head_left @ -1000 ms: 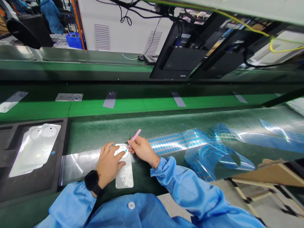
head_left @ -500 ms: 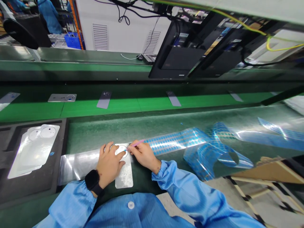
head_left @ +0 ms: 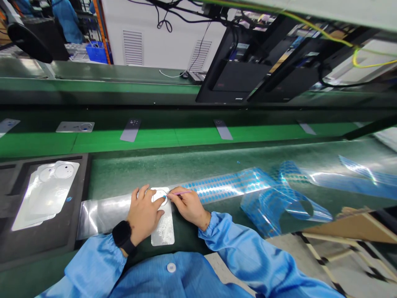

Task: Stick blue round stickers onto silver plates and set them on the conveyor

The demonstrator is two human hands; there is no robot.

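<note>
A pale phone back panel (head_left: pixel 163 231) with a round ring outline near its top lies before me on a strip of clear film (head_left: pixel 105 215). My left hand (head_left: pixel 145 213) rests on the panel's left side with fingers spread, its index fingertip by the ring. Pinched in my right hand (head_left: pixel 187 207) is a thin pink tool (head_left: pixel 181 193), whose tip meets a small blue dot (head_left: pixel 165 197) at the ring's right edge. Whether the tool has one or two prongs is too small to tell. Sheets of blue dot stickers (head_left: pixel 223 185) stretch away to the right.
At the left, a dark tray (head_left: pixel 81 174) carries several stacked pale panels (head_left: pixel 51 198). Beyond the bench, a green belt (head_left: pixel 99 142) bears spaced-out panels (head_left: pixel 130 130). Monitors (head_left: pixel 235 80) hang at the back. Curled sticker film (head_left: pixel 263 211) overhangs the front right edge.
The panels on the belt have slid a little to the left. The pink tool now lies flatter in my right hand. My left hand has stayed in place on the panel.
</note>
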